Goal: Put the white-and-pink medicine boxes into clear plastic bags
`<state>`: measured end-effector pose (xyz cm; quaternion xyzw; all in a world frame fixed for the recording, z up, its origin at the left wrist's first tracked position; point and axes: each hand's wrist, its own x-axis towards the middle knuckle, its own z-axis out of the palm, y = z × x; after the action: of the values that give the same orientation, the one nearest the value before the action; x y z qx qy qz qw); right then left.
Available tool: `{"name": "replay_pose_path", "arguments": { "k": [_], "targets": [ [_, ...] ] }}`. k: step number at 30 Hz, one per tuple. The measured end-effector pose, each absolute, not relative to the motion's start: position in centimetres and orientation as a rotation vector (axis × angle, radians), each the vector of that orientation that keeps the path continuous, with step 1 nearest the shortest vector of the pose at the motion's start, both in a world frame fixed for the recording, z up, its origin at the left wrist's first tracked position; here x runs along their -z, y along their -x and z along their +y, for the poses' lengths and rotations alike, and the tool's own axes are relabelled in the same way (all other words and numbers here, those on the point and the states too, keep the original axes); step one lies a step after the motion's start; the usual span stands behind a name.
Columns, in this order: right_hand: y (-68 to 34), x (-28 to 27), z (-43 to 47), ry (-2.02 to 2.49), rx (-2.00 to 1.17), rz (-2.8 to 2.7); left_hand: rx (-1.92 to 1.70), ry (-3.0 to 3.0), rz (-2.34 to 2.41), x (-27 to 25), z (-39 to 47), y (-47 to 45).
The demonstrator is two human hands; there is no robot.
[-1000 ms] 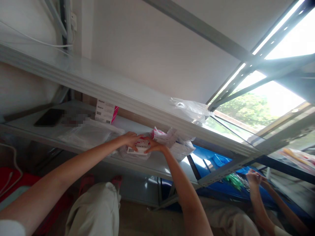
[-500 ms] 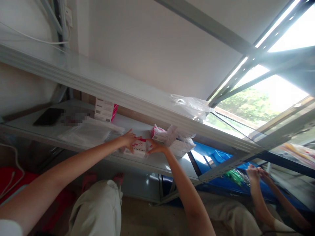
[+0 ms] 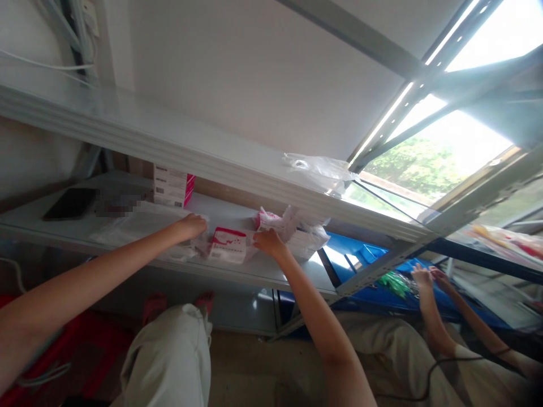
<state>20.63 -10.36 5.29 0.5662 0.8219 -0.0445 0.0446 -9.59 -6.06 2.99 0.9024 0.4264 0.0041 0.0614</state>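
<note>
A dark phone point(image 3: 71, 204) is being supported by the lower shelf point(image 3: 223, 212), well to the left of the small box point(image 3: 229, 246). Between the two, a blurred item point(image 3: 121, 204) is being noted; its nature cannot be told. Clear plastic bags point(image 3: 139, 220) are being carried flat on the same shelf, left of the small box. A barcoded box point(image 3: 169, 186) is being seen upright, to the rear left of the small box.

The left hand point(image 3: 194, 226) is being held just left of the small box, fingers curled; whether its grip is pressed together or pinching film cannot be told. The small box is being supported by the lower shelf between both hands, its white face and pink print exposed, with clear film showing about it. The right hand point(image 3: 268, 243) is being held just right of the small box, fingers bent; the state of its grip likewise cannot be told.

Farther right of the small box, bagged boxes point(image 3: 303, 237) are being carried by the shelf. Above these, a crumpled clear bag point(image 3: 318, 168) is being borne by the upper shelf point(image 3: 178, 127). Well to the right of the small box, a green item point(image 3: 394, 282) is being observed beside another person's hands point(image 3: 424, 275).
</note>
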Motion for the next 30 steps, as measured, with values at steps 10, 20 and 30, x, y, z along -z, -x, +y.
{"name": "replay_pose_path", "arguments": {
  "k": [10,20,30],
  "targets": [
    [-20.9,-6.2,-10.0,-1.545,1.271,2.545,0.393,-2.436,1.063,-8.7,-8.0,10.6],
    [-22.3,-7.9,-11.1,-1.379,1.867,2.693,-0.198,-2.847,1.147,-11.3,-8.4,10.4],
    [-20.7,-7.8,-10.9,-1.885,1.494,3.108,-0.596,-2.895,0.848,-10.1,-5.3,6.7]
  ]
}}
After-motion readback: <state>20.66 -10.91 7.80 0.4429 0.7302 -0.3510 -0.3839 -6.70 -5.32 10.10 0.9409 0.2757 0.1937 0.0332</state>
